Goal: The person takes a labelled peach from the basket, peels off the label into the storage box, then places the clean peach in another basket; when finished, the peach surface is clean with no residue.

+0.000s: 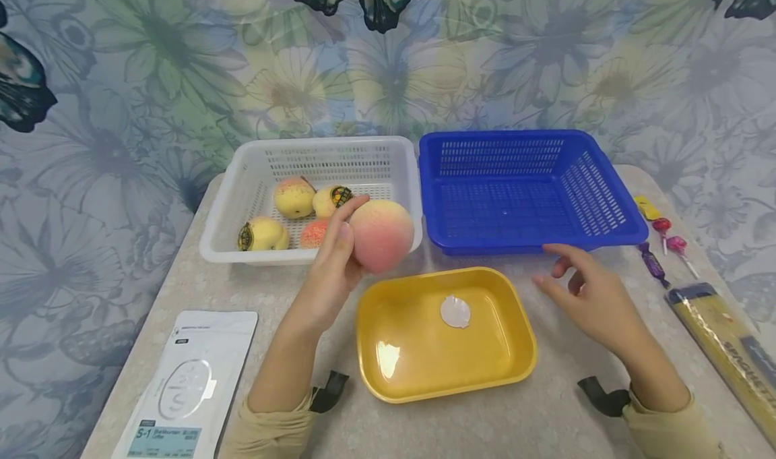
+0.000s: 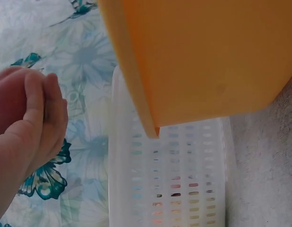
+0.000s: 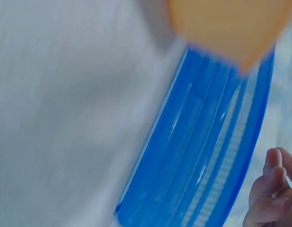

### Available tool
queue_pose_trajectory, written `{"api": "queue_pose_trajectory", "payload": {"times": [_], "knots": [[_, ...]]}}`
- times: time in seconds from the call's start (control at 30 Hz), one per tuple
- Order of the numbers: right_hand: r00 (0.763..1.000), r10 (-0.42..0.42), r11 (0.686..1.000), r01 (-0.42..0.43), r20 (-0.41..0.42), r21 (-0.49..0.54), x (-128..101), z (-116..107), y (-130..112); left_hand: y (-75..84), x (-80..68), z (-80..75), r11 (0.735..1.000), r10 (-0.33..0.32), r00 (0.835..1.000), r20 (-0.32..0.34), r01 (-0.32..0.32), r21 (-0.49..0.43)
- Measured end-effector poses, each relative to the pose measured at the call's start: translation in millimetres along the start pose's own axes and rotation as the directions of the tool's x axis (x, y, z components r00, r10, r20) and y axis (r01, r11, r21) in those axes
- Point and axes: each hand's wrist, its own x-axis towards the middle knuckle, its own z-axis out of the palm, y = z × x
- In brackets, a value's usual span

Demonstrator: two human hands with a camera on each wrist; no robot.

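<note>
My left hand (image 1: 339,257) grips a pink and yellow peach (image 1: 382,235) in the air, in front of the white basket (image 1: 230,243) and just above the far left corner of the yellow tray (image 1: 388,378). The basket holds several more peaches (image 1: 294,197). My right hand (image 1: 582,290) hovers with fingers loosely spread over the table, between the yellow tray and the front rim of the blue basket (image 1: 533,243). In the left wrist view my fingers (image 2: 35,123) curl beside the white basket (image 2: 174,179) and yellow tray (image 2: 207,61). The right wrist view is blurred, with the blue basket (image 3: 202,161) and fingertips (image 3: 273,189).
A white pouch (image 1: 182,385) lies at the front left of the table. Wrapped candies (image 1: 663,240) and a spaghetti packet (image 1: 727,351) lie along the right edge. A small white disc (image 1: 455,311) sits in the yellow tray. Floral cloth hangs behind.
</note>
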Motion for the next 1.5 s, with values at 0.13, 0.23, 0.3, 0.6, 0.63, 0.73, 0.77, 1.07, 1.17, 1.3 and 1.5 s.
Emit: {"api": "queue_pose_trajectory", "payload": {"times": [0.13, 0.23, 0.3, 0.6, 0.63, 0.73, 0.77, 1.07, 1.17, 1.3, 1.5], "knots": [[0.996, 0.092, 0.996, -0.092, -0.022, 0.008, 4.4, -15.9, 26.6, -1.6, 0.0, -0.5, 0.973, -0.006, 0.999, 0.046, 0.016, -0.229], [0.985, 0.164, 0.986, -0.164, -0.052, 0.004, 5.2, -24.0, 42.6, -2.4, -0.4, -1.8, 0.929, 0.017, 0.995, 0.097, 0.020, -0.369], [0.976, 0.203, 0.979, -0.204, -0.077, 0.002, 6.1, -28.3, 51.7, -2.5, -1.0, -3.1, 0.913, 0.036, 0.992, 0.123, 0.018, -0.408], [0.919, 0.395, 0.919, -0.395, -0.013, -0.010, 16.1, -38.9, 84.2, -1.9, -2.4, -3.7, 0.961, 0.047, 0.992, 0.117, -0.013, -0.277], [0.909, 0.416, 0.909, -0.416, 0.006, -0.003, 17.1, -38.9, 85.7, -1.8, -2.4, -3.0, 0.964, 0.044, 0.993, 0.109, -0.013, -0.266], [0.893, 0.446, 0.893, -0.448, 0.057, 0.030, 19.2, -38.1, 90.8, -1.5, -2.6, -1.2, 0.970, 0.037, 0.996, 0.087, -0.015, -0.241], [0.890, 0.450, 0.890, -0.454, 0.072, 0.048, 19.8, -37.9, 92.8, -1.2, -2.7, -0.8, 0.974, 0.037, 0.996, 0.080, -0.018, -0.225], [0.902, 0.409, 0.863, -0.431, 0.136, 0.262, 31.8, -34.7, 112.8, -3.8, -3.6, 1.4, 0.992, 0.057, 0.997, 0.060, -0.049, -0.117], [0.889, 0.431, 0.828, -0.458, 0.156, 0.323, 36.5, -34.3, 116.3, -6.4, -4.4, 3.1, 0.995, 0.059, 0.997, 0.051, -0.054, -0.088], [0.879, 0.442, 0.812, -0.477, 0.180, 0.335, 40.3, -37.3, 118.0, -8.6, -4.2, 7.0, 0.997, 0.067, 0.997, 0.044, -0.065, -0.052], [0.874, 0.447, 0.809, -0.485, 0.188, 0.333, 43.6, -39.4, 118.4, -8.5, -4.1, 14.5, 0.998, 0.046, 0.996, 0.072, -0.043, -0.039]]}}
